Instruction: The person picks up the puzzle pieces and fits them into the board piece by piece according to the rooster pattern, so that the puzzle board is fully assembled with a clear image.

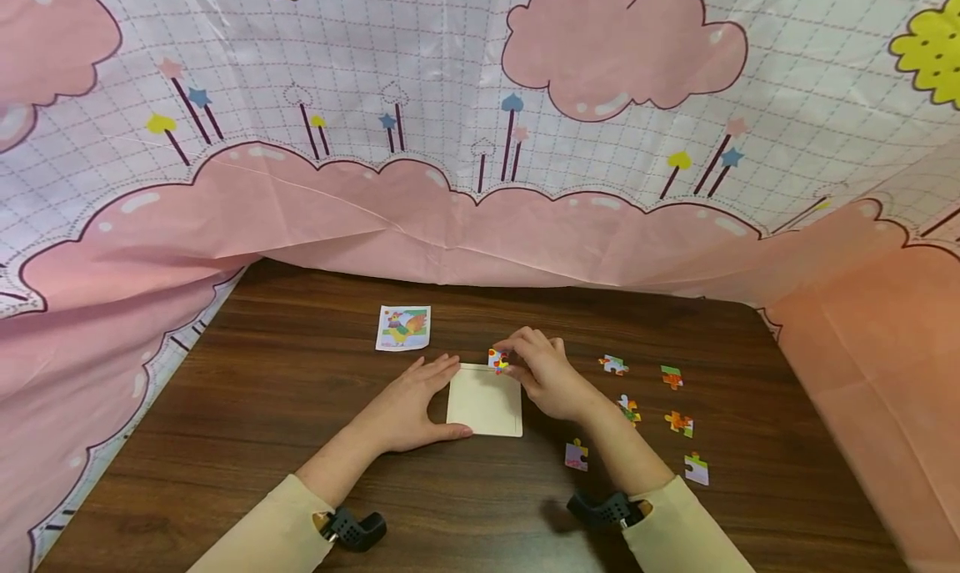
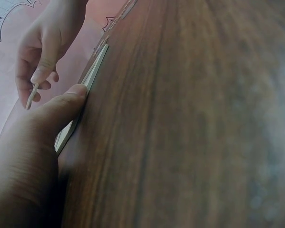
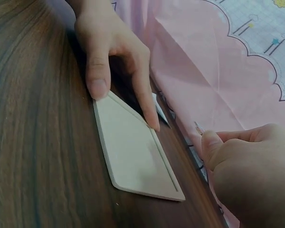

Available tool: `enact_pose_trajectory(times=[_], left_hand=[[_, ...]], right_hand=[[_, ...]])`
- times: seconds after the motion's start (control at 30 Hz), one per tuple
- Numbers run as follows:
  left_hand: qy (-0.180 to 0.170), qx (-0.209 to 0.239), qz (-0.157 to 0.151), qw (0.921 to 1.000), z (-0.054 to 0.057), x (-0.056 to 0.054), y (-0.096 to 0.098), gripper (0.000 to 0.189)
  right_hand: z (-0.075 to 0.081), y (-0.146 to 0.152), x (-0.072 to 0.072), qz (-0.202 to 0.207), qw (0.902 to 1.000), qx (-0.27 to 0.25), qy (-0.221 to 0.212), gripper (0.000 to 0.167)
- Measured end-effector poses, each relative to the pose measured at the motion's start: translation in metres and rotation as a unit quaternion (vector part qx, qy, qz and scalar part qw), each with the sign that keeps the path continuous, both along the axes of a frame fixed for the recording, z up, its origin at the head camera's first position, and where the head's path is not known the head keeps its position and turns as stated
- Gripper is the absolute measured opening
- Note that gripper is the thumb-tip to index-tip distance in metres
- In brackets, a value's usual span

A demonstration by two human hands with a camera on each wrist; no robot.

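The step in hand looks like bringing one puzzle piece to the pale tray. The right hand (image 1: 551, 377) pinches a puzzle piece (image 1: 497, 360) between thumb and index finger, the gap between them narrow, with the piece reaching out past their tips at the tray's far edge. The left hand (image 1: 408, 408) lies with thumb and fingers spread wide, the thumb at the near left corner of the pale tray (image 1: 486, 402) and the index finger at the far left corner, seemingly steadying it. Both wrist views show the piece nearly edge-on, so how far above the rim it sits is hard to judge.

The next move seems to call for choosing the piece's turn while it is between the fingers, then lowering it flat inside the raised rim. The left index and thumb overlap the left corners, so a piece meant for those spots would meet them.

Just beyond the left fingertips lies a printed card (image 1: 403, 329) showing a colourful bird. To the right of the right fingers, six loose puzzle pieces (image 1: 680, 424) lie scattered on the dark wooden table (image 1: 480, 506); the right forearm (image 1: 630, 448) partly hides one.
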State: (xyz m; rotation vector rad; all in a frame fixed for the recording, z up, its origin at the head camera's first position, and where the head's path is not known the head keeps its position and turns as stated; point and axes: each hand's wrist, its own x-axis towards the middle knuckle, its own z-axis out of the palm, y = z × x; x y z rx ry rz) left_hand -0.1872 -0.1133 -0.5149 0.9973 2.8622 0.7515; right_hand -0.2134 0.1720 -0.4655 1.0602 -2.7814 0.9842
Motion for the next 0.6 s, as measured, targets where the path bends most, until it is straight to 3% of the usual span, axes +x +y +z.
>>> enact_pose_trajectory(times=[0.6], left_hand=[[0.008,-0.002,-0.005,1.0,0.0,0.0,0.0,0.11]], right_hand=[[-0.021,-0.029,-0.003,0.022,0.9986,0.047,0.006,0.03]])
